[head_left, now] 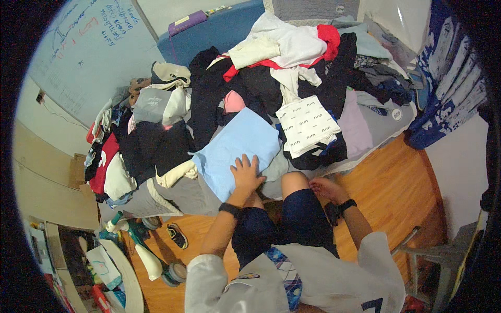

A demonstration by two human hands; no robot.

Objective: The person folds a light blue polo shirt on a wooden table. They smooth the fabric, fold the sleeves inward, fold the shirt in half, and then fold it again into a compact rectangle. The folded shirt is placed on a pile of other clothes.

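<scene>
My left hand (247,173) lies with spread fingers on a light blue cloth (242,141), which is spread flat at the near edge of the bed. My right hand (324,189) rests beside my right knee, its fingers loosely bent and apart, with nothing visible in them. Right of the blue cloth sits a folded white printed cloth (307,125) on dark clothes. A pink piece (234,101) pokes out behind the blue cloth. To its left lie black garments (156,143) and a cream cloth (177,173).
A large pile of clothes covers the bed, with a white garment (287,41) on top. The grey bedspread (394,117) shows at the right. A child's scooter (148,261) and a shoe (177,236) are on the wooden floor (386,193). A grey chair (433,261) stands at right.
</scene>
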